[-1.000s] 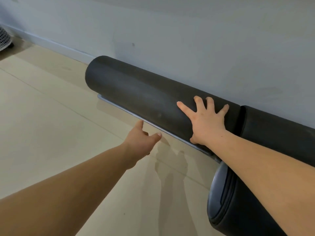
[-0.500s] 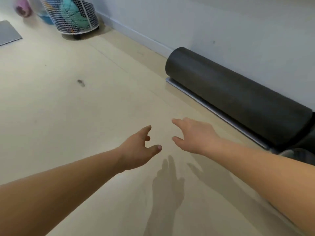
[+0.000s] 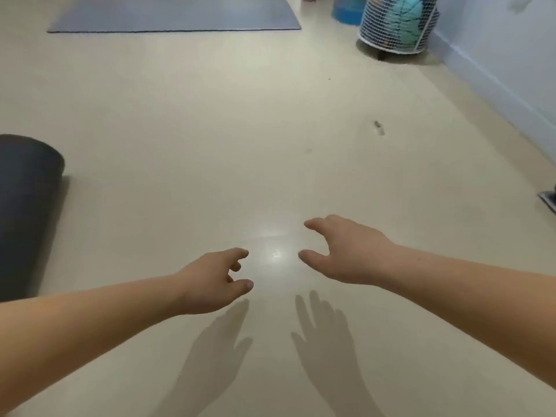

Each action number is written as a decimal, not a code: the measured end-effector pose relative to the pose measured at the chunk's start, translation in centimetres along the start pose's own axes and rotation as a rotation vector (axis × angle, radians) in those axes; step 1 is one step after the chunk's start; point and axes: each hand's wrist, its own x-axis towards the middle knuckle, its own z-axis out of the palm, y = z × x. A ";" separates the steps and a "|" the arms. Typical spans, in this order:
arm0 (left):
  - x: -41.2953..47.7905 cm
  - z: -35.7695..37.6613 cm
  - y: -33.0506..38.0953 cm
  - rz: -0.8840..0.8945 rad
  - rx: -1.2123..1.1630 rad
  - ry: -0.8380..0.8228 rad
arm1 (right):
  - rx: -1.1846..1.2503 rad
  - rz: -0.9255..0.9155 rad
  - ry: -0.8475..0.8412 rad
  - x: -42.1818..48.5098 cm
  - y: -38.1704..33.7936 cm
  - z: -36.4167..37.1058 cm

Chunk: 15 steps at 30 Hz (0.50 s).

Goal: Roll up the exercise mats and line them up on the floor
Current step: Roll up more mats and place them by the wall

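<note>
A grey exercise mat point(image 3: 174, 15) lies unrolled and flat on the floor at the far top of the view. A dark rolled mat point(image 3: 25, 206) lies at the left edge, partly cut off. My left hand point(image 3: 213, 281) and my right hand point(image 3: 343, 251) hover side by side over bare floor in the middle, fingers loosely apart, holding nothing. Both hands are well away from either mat. At the right edge a sliver of another dark mat's end point(image 3: 549, 200) shows.
A white wire basket point(image 3: 397, 25) holding teal and blue items stands at the top right near the pale wall point(image 3: 511, 40). A blue tub point(image 3: 347, 10) stands beside it. A small dark mark point(image 3: 379, 127) is on the beige floor.
My right hand left the rolled dark mat by the wall. The view swung left, away from the wall, bringing the flat grey mat and another rolled mat into sight.
</note>
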 end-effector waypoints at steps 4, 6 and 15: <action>-3.7 -3.6 -9.2 -0.074 -0.180 0.136 | -0.043 -0.129 -0.068 4.2 -11.7 1.2; -5.8 -5.5 -13.5 -0.125 -0.234 0.201 | -0.052 -0.177 -0.086 6.0 -17.0 2.0; -14.9 -14.0 -29.3 -0.244 -0.067 0.524 | 0.136 -0.359 -0.178 11.4 -37.7 6.0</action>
